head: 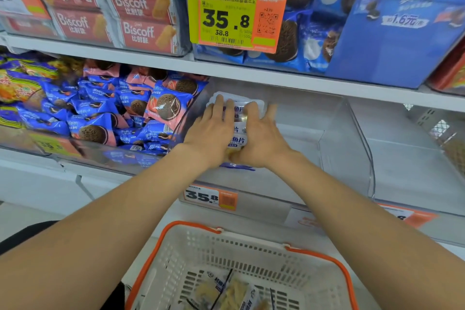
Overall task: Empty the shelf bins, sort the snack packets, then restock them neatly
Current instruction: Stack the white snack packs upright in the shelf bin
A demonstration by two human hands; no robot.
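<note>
One clear shelf bin [347, 158] spans mid-frame on my feed. An orange-rimmed basket [173, 246] sits bottom centre with loose packets [234, 292] inside. At the bin's left side, left hand [214, 133] and right hand [263, 133], fingers fairly straight, press a stack of white snack packets [237, 139] between them.

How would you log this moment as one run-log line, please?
left hand: pressing white packets | right hand: same | where: inside clear bin | basket: loose packets inside

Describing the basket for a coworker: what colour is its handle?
Orange handle on a white basket; the head view shows it best.
</note>
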